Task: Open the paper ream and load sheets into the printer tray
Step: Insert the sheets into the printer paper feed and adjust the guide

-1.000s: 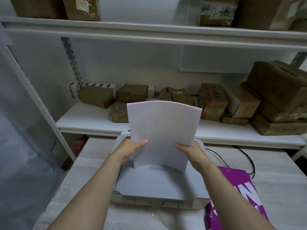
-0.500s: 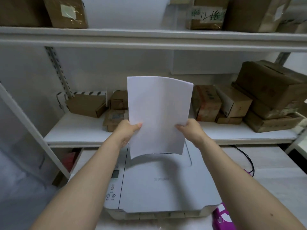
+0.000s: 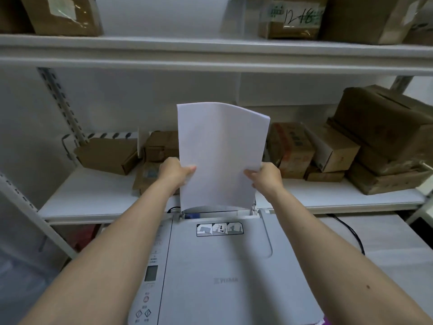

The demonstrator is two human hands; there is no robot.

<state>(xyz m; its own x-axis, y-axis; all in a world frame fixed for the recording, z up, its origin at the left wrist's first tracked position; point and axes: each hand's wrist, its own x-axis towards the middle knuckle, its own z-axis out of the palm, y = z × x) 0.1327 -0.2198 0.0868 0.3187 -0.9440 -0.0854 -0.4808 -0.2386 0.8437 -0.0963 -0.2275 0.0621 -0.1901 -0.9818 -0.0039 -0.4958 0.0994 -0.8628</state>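
Observation:
A thin stack of white sheets [image 3: 220,151] stands upright, its top edge curling back. My left hand [image 3: 174,171] grips its left edge and my right hand [image 3: 266,175] grips its right edge. The bottom edge of the sheets sits at the rear feed slot [image 3: 218,213] of the white printer [image 3: 225,277]. The printer fills the lower middle of the view, with its control panel [image 3: 150,285] on the left side. A sliver of the purple ream wrapper [image 3: 326,321] shows at the bottom right, mostly hidden by my right forearm.
A white shelf [image 3: 93,198] just behind the printer carries several brown cardboard boxes [image 3: 375,141]. An upper shelf [image 3: 210,52] with more boxes hangs overhead. A black cable [image 3: 351,233] runs across the table to the right of the printer.
Both hands carried the sheets away from me to the back of the printer and lowered their bottom edge to the rear slot. The view moved closer over the printer.

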